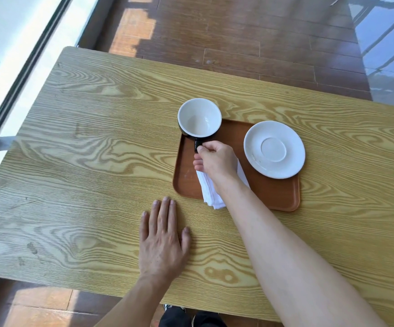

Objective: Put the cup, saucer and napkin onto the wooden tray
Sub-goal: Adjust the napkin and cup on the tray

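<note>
One left hand [163, 241] lies flat, fingers spread and holding nothing, on the grained pale-wood table [85, 149]. One round cup [199, 119], white inside and dark outside, sits at the far left corner of the smooth, round-cornered wooden tray [269, 194]; the right hand [216, 160], arm extended, pinches the cup's handle with curled fingers. One folded white napkin [211, 193] lies under that wrist, overhanging the tray's near edge. One glossy white saucer [274, 149] rests on the tray's right side.

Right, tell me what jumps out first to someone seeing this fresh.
The right hand pinches the handle of a white-lined, dark-sided cup at the far left corner of the reddish-brown wooden tray. A round white saucer lies at the tray's far right edge. The left hand rests flat on the pale wood-grain table.
</note>
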